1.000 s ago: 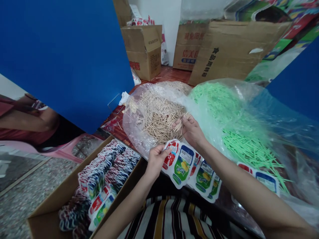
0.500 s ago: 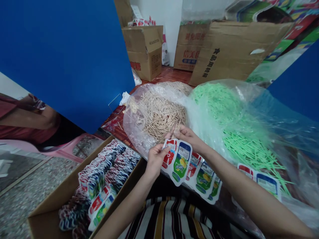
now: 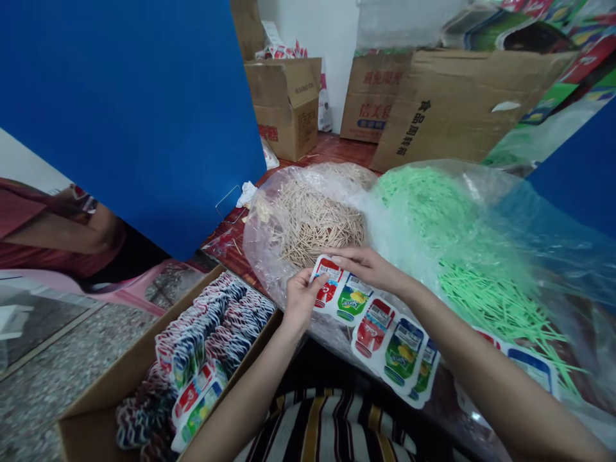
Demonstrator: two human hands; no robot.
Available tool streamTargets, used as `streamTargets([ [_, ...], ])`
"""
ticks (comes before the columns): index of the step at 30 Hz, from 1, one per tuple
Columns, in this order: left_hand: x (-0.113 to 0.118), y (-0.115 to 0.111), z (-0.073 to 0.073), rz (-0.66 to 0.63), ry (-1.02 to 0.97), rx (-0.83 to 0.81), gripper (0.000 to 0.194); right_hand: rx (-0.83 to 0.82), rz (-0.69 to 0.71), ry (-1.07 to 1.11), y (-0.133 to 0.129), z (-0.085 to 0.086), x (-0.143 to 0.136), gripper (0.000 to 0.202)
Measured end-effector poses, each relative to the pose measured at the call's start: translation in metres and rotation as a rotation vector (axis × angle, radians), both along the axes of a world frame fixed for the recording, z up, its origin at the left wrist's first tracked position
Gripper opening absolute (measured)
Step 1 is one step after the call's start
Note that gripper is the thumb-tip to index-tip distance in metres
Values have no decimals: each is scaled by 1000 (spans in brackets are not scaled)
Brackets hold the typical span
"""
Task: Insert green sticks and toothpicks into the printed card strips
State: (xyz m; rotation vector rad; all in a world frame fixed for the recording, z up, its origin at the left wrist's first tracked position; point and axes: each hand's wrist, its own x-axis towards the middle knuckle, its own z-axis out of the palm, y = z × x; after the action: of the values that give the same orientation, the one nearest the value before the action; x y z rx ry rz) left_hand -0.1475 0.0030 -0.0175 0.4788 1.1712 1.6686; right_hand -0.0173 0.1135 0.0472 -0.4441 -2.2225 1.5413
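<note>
My left hand (image 3: 300, 296) pinches the left edge of a double-bottle-shaped packet (image 3: 352, 300), printed red "Cola" and green "Sprite". Across the packet's top edge lies my right hand (image 3: 373, 268), its fingers holding that edge; whether sticks are under them is hidden. Just beyond is a clear plastic bag of short tan sticks (image 3: 332, 234). More such packets (image 3: 405, 350) overlap on the table edge, below my right forearm. To the left, a cardboard box (image 3: 91, 401) holds rows of packets (image 3: 202, 330) standing on edge, with one lying face up.
Bright green sticks (image 3: 500, 301) fill a clear bag at the right, with more packets (image 3: 529, 366) beside them. Cardboard boxes (image 3: 283, 106) stand at the back. A blue panel (image 3: 144, 115) rises at the left, past which another person's arm (image 3: 62, 234) shows beside a pink chair (image 3: 129, 292).
My right hand has moved from the tan sticks, where it held a few, onto the packet's top edge. The packet has tilted flatter. The view has shifted slightly.
</note>
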Motion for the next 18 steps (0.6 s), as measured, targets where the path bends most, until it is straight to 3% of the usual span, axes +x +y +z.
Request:
streamTargets([
  [5,6,-5,6,-39,-60,36,32,282,-40,-41,-12,11,20,42],
  [10,20,-10,11,-80,-143,39,30,505,-68,-126,-28,10,39,43],
  [15,32,-16,17,-129,-189,35,29,502,-255,-115,-45,6,56,38],
  [18,38,-18,19,-142,-185,18,28,443,-268,-116,-51,5,63,31],
])
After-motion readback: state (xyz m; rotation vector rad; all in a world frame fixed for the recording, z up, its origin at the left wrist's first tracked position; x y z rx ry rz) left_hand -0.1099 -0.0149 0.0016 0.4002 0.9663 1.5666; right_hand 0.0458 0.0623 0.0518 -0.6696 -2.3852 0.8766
